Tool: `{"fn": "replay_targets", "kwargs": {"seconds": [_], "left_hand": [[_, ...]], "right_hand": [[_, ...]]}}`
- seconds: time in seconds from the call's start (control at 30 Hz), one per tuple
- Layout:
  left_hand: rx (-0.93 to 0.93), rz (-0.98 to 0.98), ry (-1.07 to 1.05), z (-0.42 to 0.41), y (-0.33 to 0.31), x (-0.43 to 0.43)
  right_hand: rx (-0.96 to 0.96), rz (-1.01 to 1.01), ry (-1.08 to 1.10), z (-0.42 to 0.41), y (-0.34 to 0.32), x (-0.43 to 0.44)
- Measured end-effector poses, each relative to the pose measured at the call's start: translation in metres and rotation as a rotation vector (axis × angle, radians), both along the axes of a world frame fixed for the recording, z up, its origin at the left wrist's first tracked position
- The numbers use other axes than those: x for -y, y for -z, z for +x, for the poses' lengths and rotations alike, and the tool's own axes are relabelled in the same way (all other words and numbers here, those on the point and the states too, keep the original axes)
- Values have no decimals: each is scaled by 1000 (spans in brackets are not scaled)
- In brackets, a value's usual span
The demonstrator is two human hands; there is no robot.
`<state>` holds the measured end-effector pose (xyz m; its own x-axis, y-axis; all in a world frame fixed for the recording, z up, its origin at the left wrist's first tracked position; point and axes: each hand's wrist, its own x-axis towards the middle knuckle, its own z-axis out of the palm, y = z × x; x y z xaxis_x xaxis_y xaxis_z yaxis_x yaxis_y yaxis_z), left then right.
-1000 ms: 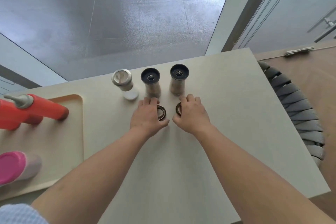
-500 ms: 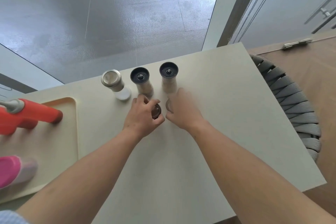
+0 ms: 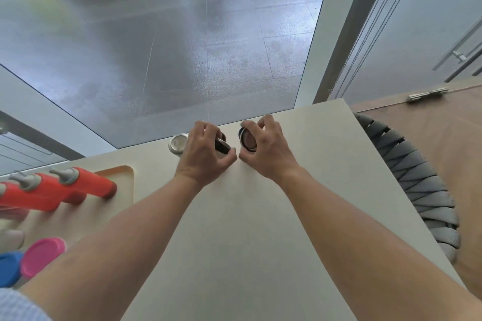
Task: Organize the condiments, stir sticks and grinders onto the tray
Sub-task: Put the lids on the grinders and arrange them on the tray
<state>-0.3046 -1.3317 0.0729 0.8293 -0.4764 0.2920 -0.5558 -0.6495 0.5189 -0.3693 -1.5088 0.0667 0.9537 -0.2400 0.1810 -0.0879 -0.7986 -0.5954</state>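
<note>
Steel-rimmed dark ring [image 3: 223, 144] pinched btw thumb and fingertips of left hand [image 3: 206, 156], tipped on edge, clear of the table [image 3: 247, 242]; twin ring [image 3: 247, 139] gripped the same way in right hand [image 3: 263, 150], open face toward the camera. Both up at the far table edge, just right of the steel-topped shaker [image 3: 178, 143]. Lay flat on the tabletop 1 s ago, in front of the two grinders, w/ hands only closing over them; lifted and carried fwd since. Grinders themselves now hidden behind the hands (a dark sliver behind the left fingers, maybe one top, can't say for sure). Probably means caps or bases going back onto the grinders before any carry, so prep rather than placement. Nothing from this group on the tray [image 3: 127, 173] yet: well off to the left, holding red squeeze bottles [image 3: 86, 186] plus pink lid [image 3: 43, 255] and blue lid [image 3: 9, 267] nearer the body. Left to do, by the look of it: seat both rings, then move grinders and shaker across. No stir sticks in view. Grey strap chair [image 3: 417, 177] beside the table's right edge, window glass past the far one.
</note>
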Motion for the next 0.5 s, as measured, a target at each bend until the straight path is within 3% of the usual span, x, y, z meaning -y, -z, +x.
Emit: {"fn": "replay_targets", "kwargs": {"seconds": [0.17,0.5], "left_hand": [[-10,25,-56,16,-5,0],[-105,96,-14,33,22,-8]], "right_hand": [[83,71,14,13,-10,4],[40,169,75,19,17,14]]}}
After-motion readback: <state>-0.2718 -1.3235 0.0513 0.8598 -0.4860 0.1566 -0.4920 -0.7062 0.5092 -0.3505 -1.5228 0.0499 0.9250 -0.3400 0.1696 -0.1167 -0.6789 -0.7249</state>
